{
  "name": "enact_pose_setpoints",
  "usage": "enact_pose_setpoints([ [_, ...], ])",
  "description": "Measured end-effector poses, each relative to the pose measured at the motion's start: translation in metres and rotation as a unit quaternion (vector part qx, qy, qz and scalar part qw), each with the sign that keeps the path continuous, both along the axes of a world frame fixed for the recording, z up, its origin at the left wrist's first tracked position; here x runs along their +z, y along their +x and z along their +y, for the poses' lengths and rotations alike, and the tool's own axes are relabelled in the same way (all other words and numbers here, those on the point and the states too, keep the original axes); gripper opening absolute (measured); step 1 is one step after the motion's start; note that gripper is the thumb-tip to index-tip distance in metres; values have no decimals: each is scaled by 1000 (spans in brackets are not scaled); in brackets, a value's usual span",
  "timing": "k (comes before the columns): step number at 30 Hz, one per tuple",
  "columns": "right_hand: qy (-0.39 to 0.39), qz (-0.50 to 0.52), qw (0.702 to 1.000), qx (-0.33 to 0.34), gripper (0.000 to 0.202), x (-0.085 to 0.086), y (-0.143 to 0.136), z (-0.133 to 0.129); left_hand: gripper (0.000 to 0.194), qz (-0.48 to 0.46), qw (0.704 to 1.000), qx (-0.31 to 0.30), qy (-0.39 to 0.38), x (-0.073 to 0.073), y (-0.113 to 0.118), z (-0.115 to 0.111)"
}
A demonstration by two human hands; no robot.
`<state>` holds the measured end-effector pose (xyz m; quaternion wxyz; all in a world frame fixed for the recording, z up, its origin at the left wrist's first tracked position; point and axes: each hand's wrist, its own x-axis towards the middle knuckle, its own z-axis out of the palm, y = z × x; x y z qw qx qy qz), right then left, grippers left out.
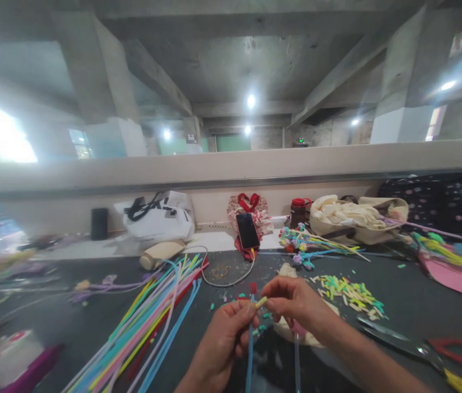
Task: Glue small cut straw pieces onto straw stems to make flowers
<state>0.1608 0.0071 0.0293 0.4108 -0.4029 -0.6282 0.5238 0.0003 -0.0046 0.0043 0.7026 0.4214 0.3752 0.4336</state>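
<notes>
Near the bottom centre, my left hand (225, 341) pinches a short yellow piece (260, 302) between thumb and finger. A long blue stem (250, 355) with a red tip (253, 287) runs beside those fingers. On the other side, my right hand (292, 300) has its fingertips closed at the far end of the yellow piece. Beneath the right hand lies a cream cloth (317, 339), with a pale stick (297, 363) below it. Small green bits lie scattered on the dark table (190, 349) around the hands.
Long coloured stems (144, 327) fan out at left. Right of the hands are a pile of short pieces (351, 295) and large scissors (403, 338). Behind lie a cabled phone (247, 230), a flower bundle (304, 243), a white bag (165, 218) and a cream bag (356, 218).
</notes>
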Motion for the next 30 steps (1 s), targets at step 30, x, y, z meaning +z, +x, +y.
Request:
enact_pose_setpoints([
  [30,215,-165,962,-35,17,-11,10,16,25,-3,998,63,-15,6,-8,3],
])
